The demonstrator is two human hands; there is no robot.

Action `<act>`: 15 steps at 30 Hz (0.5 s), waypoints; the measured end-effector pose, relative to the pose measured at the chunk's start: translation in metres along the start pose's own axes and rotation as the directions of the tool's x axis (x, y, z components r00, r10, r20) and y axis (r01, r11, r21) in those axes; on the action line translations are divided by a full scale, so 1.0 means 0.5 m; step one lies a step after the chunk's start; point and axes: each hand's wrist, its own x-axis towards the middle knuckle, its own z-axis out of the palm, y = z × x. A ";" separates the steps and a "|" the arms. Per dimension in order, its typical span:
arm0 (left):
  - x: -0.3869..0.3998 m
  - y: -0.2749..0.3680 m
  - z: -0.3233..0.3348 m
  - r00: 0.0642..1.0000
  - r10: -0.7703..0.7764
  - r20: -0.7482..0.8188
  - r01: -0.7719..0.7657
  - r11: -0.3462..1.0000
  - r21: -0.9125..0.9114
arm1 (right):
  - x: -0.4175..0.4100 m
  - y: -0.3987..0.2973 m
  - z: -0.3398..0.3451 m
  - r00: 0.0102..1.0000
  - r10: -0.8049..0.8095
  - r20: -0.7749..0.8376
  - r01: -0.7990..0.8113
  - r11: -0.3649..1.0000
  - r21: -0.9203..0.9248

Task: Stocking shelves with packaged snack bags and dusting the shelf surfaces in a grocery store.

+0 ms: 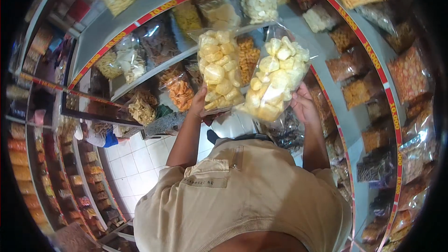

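Observation:
My left hand point(198, 102) grips the lower left edge of a clear plastic bag of pale yellow puffed crackers point(218, 71). A second clear bag of similar puffed crackers point(276, 77) tilts to the right, with my right hand point(303, 104) closed on its lower right side. Both bags are held up side by side in front of the shelves, and their lower ends come close together. Between them, farther back, shows a bag of orange-brown snacks point(247, 59). The fingers behind each bag are mostly hidden.
Shelves with red-and-yellow price strips point(168, 8) curve around me, stocked with bagged snacks. A bag of orange crackers point(180, 91) sits low ahead on the left. White floor tiles point(140, 168) show below. Another person point(99, 136) is at the left, near the shelving.

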 end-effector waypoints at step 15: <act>-0.208 0.210 -0.085 0.912 0.328 -0.245 -0.166 0.844 0.510 | 0.189 0.172 0.492 0.975 -0.067 0.214 0.118 0.963 -0.240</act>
